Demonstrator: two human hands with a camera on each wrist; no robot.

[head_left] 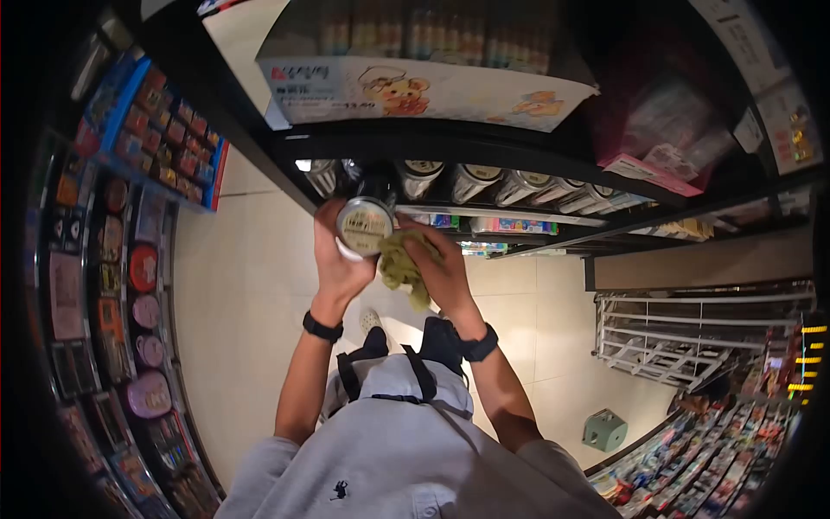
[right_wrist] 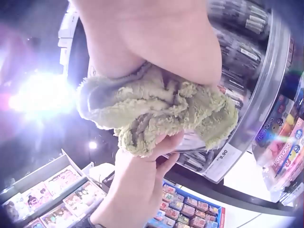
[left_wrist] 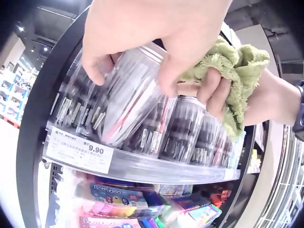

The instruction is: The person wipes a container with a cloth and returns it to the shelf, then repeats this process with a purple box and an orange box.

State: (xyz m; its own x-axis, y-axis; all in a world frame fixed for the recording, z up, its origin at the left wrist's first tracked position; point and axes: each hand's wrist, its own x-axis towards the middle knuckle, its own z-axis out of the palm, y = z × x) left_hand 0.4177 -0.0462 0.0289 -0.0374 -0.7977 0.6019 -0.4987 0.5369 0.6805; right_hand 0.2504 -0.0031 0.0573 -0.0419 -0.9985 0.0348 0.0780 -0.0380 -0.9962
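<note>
My left hand [head_left: 339,259] grips a clear cylindrical container [head_left: 364,227] with a round labelled lid; in the left wrist view the container [left_wrist: 130,92] tilts above the shelf edge, fingers around its top. Bunched in my right hand [head_left: 439,270] is a fuzzy green cloth [head_left: 403,264], held beside the container. The right wrist view shows the cloth [right_wrist: 156,109] covering most of that hand's fingers, with the left hand [right_wrist: 135,183] just beneath it. Similar containers [left_wrist: 183,128] stand in a row behind.
A price label [left_wrist: 78,151] fronts the shelf, with colourful packets [left_wrist: 118,197] below. Above is a white display box [head_left: 424,91]. Racks of goods [head_left: 147,311] line the left side; a wire rack [head_left: 692,324] and a green stool [head_left: 604,430] are at the right.
</note>
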